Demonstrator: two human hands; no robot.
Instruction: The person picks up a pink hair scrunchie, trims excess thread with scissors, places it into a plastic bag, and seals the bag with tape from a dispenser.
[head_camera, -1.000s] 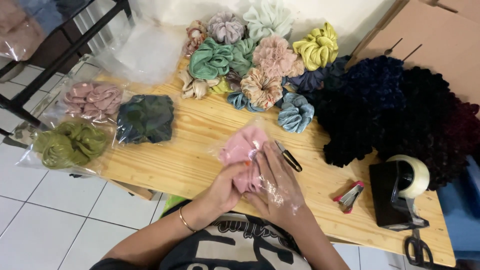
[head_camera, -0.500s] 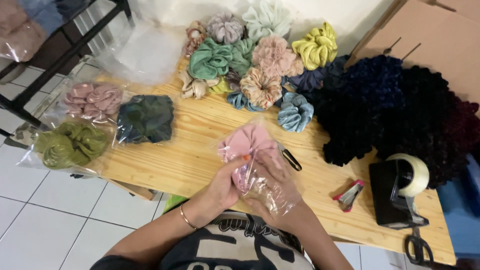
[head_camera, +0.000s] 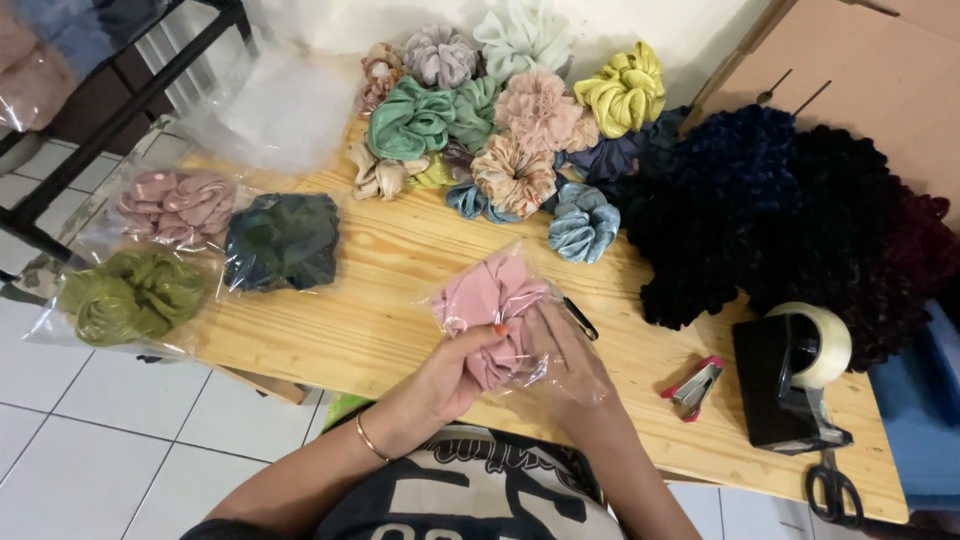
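**Fingers closed on a bagged pink scrunchie**

Fingers of the left hand (head_camera: 455, 375) curled tight round the pink scrunchie (head_camera: 490, 300), thumb pressed on top. Right hand (head_camera: 560, 365) cupped under the clear plastic bag (head_camera: 545, 360), fingers partly veiled by the film and wrapped about its lower end. Scrunchie already inside the bag, held just above the near edge of the wooden table (head_camera: 400, 290), close to the body. Thin bracelet (head_camera: 368, 440) on the left wrist.

Just right of the hands, flat on the wood, a black pen (head_camera: 580, 318). Further right, a small red stapler (head_camera: 692, 388), then a black tape dispenser (head_camera: 790, 385) with its roll, and black scissors (head_camera: 832, 490) at the near right corner.

Along the left end, three scrunchies sealed in bags: olive green (head_camera: 135, 295), dark green (head_camera: 283, 240), dusty pink (head_camera: 175, 205). Behind them, a loose pile of empty clear bags (head_camera: 280, 110).

At the far side, a heap of loose scrunchies in many colours (head_camera: 500, 120): green, yellow, peach, pale mint, blue. To the right, a big mound of dark velvet scrunchies (head_camera: 800, 220), navy through black to maroon, touching the coloured heap.
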